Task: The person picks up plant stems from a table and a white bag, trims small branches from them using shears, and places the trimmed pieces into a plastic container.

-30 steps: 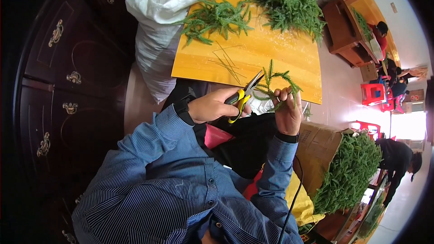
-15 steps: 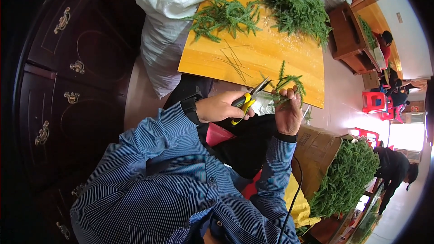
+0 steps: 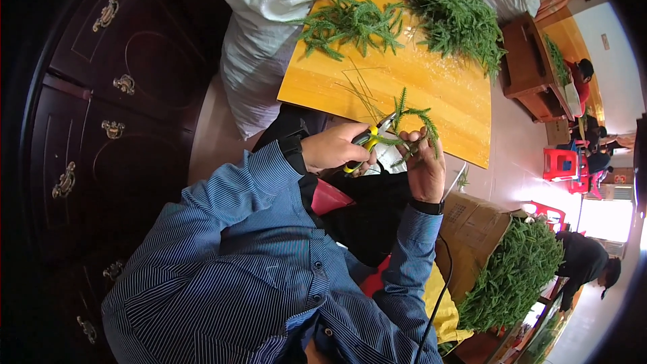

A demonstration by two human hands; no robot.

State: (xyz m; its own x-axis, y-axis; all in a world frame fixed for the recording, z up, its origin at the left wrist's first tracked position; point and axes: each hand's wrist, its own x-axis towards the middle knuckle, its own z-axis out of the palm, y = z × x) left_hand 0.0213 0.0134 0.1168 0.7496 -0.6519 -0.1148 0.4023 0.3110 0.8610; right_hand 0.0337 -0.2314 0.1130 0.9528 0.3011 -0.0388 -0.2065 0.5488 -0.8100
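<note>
My left hand is closed round a pair of pliers with yellow and black handles. Their jaws point up and right, by the stem of a green artificial sprig; whether they bite on it I cannot tell. The sprig is pinched in the fingers of my right hand, in front of the near edge of a wooden table. Thin wire-like stems lie on that table, with a loose clump of green sprigs beyond them and a large heap of green branches at the far right.
A white woven sack of greenery stands against the table's left side. Dark drawers line the left. At lower right a cardboard box spills greenery. Red stools and a person in black are farther right.
The pliers' jaws have come closer together and now sit lower, beside the sprig's stem. The sprig has tilted a little to the left in my right hand. The whole view has shifted slightly.
</note>
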